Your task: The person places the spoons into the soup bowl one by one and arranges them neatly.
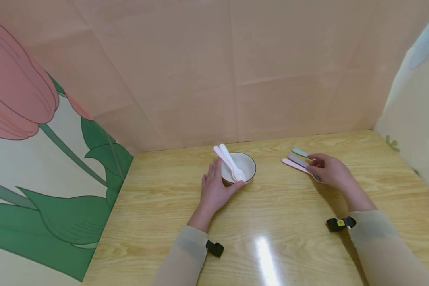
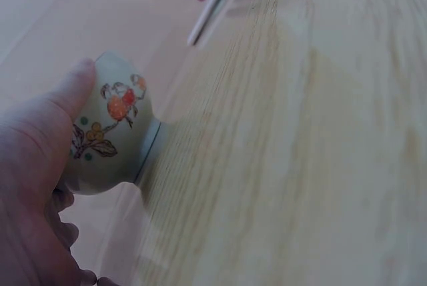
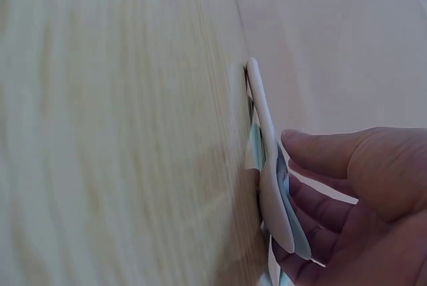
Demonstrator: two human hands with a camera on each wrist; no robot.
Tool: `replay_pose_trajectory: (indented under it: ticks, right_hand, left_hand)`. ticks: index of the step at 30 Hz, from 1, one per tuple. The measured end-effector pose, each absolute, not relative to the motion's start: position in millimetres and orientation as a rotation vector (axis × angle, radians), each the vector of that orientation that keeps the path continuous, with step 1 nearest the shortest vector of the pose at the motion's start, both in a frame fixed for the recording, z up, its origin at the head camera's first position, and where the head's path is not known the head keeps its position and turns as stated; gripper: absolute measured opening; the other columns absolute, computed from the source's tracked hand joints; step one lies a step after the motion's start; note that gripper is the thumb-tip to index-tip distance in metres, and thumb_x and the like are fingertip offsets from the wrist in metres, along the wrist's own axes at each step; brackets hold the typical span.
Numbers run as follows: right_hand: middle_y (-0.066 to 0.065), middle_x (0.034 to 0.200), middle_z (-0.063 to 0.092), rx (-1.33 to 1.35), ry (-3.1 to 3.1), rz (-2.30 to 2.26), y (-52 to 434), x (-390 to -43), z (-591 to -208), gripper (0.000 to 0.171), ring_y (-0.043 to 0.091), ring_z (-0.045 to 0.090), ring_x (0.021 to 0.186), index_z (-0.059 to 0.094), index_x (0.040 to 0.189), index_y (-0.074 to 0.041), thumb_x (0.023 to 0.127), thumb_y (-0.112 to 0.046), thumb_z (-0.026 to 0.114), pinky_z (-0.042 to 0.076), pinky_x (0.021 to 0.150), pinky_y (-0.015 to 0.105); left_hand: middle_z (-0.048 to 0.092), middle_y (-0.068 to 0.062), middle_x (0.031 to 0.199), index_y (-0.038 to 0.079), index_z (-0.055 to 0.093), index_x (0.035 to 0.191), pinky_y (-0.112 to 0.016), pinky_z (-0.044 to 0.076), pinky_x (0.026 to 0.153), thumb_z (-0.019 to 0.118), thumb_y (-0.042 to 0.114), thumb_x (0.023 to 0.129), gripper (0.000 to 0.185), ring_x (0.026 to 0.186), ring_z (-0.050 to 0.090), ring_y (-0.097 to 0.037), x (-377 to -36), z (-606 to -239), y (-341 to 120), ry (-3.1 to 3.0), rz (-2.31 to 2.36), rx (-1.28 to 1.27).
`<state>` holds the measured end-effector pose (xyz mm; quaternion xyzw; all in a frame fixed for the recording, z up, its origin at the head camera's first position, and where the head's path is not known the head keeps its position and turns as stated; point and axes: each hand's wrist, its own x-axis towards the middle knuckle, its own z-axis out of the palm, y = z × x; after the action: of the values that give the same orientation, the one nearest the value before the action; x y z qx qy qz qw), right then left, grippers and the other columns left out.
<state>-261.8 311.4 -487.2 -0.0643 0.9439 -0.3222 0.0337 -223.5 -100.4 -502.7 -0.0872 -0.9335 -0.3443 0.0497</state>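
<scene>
My left hand (image 1: 217, 190) grips a small white bowl (image 1: 248, 161) with a dark rim, thumb on its near side and fingers around its left. Red and orange fruit decorates the bowl's outside in the left wrist view. A pink spoon (image 1: 219, 152) and a white spoon (image 1: 239, 174) lean in it, handles over the far-left rim. Over three spoons on the right is my right hand (image 1: 327, 170), thumb and fingers bent about the grey spoon (image 1: 297, 160); I cannot tell whether they pinch it. Beside it lie a pink spoon (image 1: 294, 165) and a blue-green spoon (image 1: 300, 152).
The wooden table (image 1: 257, 214) meets a pinkish cloth backdrop (image 1: 186, 79) along its far edge. A panel with a painted tulip (image 1: 18, 75) stands at the left, and a pale panel (image 1: 418, 119) at the right. Dark straps with small devices sit on both wrists.
</scene>
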Motion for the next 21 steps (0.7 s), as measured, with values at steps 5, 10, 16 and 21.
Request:
replay_pose_trajectory:
  ticks: [5, 10, 16, 21]
  right_hand:
    - [0.03, 0.124, 0.068, -0.197, 2.903, -0.974, 312.1, -262.4, -488.1, 0.054, 0.04, 0.064, 0.105, 0.055, 0.152, 0.007, 0.111, -0.025, 0.069, 0.049, 0.089, 0.056]
    - [0.028, 0.121, 0.068, -0.208, 2.909, -0.945, 312.8, -263.2, -488.6, 0.053, 0.037, 0.062, 0.1, 0.056, 0.15, 0.008, 0.111, -0.025, 0.07, 0.048, 0.085, 0.051]
    - [0.029, 0.123, 0.069, -0.213, 2.904, -0.94, 313.1, -263.3, -489.7, 0.054, 0.036, 0.063, 0.099, 0.057, 0.15, 0.008, 0.111, -0.027, 0.069, 0.049, 0.085, 0.05]
    - [0.028, 0.121, 0.07, -0.21, 2.902, -0.948, 312.7, -262.6, -489.4, 0.054, 0.034, 0.063, 0.097, 0.057, 0.15, 0.007, 0.111, -0.027, 0.069, 0.048, 0.081, 0.045]
  left_hand:
    - [0.028, -0.009, 0.181, 0.017, 0.018, 0.177, -0.071, 0.017, 0.129, 0.073, 0.079, 0.092, 0.119, 0.168, 0.017, -0.037, -224.1, -503.8, -100.7, -2.85, -1.037, -0.262]
    - [0.028, -0.009, 0.181, 0.015, 0.018, 0.177, -0.07, 0.017, 0.129, 0.072, 0.079, 0.092, 0.119, 0.168, 0.018, -0.038, -224.6, -504.4, -100.8, -2.85, -1.033, -0.261]
    - [0.028, -0.01, 0.181, 0.015, 0.018, 0.177, -0.07, 0.017, 0.129, 0.073, 0.079, 0.092, 0.12, 0.168, 0.017, -0.036, -223.6, -503.4, -100.5, -2.856, -1.037, -0.254]
    - [0.029, -0.009, 0.181, 0.016, 0.019, 0.177, -0.07, 0.017, 0.129, 0.074, 0.079, 0.091, 0.12, 0.168, 0.017, -0.036, -224.0, -504.3, -100.3, -2.852, -1.044, -0.256]
